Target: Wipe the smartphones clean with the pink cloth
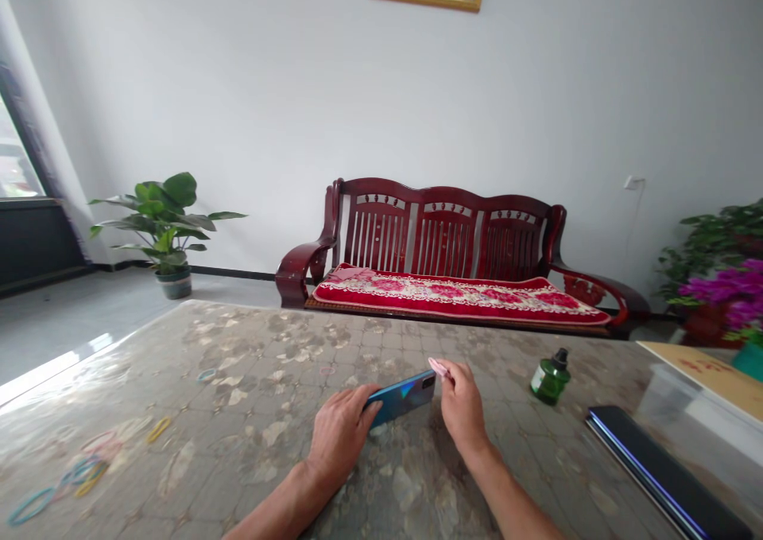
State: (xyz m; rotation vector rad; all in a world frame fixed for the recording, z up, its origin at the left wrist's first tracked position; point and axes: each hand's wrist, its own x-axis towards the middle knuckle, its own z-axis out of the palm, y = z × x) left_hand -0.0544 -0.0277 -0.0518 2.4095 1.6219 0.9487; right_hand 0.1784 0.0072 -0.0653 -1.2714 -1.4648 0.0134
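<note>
A blue smartphone (400, 401) is held on its long edge just above or on the patterned tablecloth (268, 476), its back and camera block toward me. My left hand (341, 429) grips the phone's left end, thumb on the back and fingers over the far side. Beside the phone's right end, my right hand (463, 407) is closed on a small pink-and-white cloth (438, 367), which sticks out past the fingertips near the phone's top corner. Whether the cloth touches the phone I cannot tell.
To the right stand a green bottle (550, 378) with a black top, a dark flat case (661, 468) and a clear plastic box (685, 413). Several colored hair ties (89, 468) lie at the left. Beyond the table is a wooden bench (447, 238); a potted plant (172, 222) stands left.
</note>
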